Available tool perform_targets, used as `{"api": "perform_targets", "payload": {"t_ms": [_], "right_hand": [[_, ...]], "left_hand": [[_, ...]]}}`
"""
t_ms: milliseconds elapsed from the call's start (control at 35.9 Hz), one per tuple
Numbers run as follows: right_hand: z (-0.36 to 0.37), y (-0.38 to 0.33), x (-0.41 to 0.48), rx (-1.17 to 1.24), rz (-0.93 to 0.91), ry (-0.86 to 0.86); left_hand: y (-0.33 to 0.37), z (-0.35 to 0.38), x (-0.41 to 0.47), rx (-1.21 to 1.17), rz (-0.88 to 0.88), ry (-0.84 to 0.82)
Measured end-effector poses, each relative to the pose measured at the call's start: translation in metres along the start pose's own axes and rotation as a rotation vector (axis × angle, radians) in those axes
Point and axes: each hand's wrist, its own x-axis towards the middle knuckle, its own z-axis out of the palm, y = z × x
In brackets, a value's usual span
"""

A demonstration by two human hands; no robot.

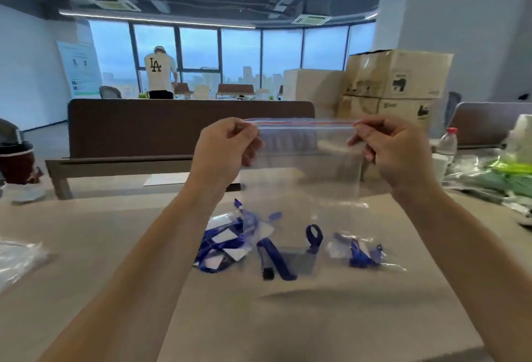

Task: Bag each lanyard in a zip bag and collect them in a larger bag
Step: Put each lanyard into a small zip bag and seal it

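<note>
The left fingers are curled, and the top left corner of a large clear zip bag is pinched between them and the thumb. The top right corner is pinched the same way by the right fingers. The bag is held up by the left hand and the right hand, with its red-and-blue zip strip stretched level between them. Below, a heap of blue lanyards is seen on the table, left of the bag's lower edge. A single lanyard is seen through the plastic; whether it lies inside the bag or behind it cannot be told. A small zip bag holding a blue lanyard lies to the right. A water bottle and cardboard boxes stand further back.
</note>
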Motion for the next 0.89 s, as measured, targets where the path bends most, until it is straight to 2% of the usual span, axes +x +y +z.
{"api": "perform_targets", "payload": {"t_ms": [139, 278, 390, 473, 529, 724, 891], "right_hand": [[-0.058, 0.016, 0.000, -0.058, 0.028, 0.057], [-0.092, 0.039, 0.018, -0.134, 0.071, 0.118], [-0.105, 0.071, 0.038, -0.156, 0.186, 0.148], [-0.107, 0.099, 0.051, -0.141, 0.283, 0.152], [-0.106, 0.120, 0.061, -0.126, 0.346, 0.141], [-0.096, 0.190, 0.087, -0.197, 0.431, 0.108], [-0.083, 0.241, 0.094, -0.143, 0.560, 0.110]], "left_hand": [[-0.011, 0.057, -0.003, -0.078, -0.060, -0.100], [-0.021, 0.108, 0.010, -0.051, -0.046, -0.149], [-0.042, 0.147, 0.032, 0.170, 0.056, -0.170], [-0.064, 0.171, 0.048, 0.324, 0.053, -0.177], [-0.078, 0.184, 0.059, 0.346, 0.010, -0.189], [-0.124, 0.222, 0.087, 0.162, -0.199, -0.156], [-0.169, 0.240, 0.093, 0.254, -0.315, -0.200]]}}
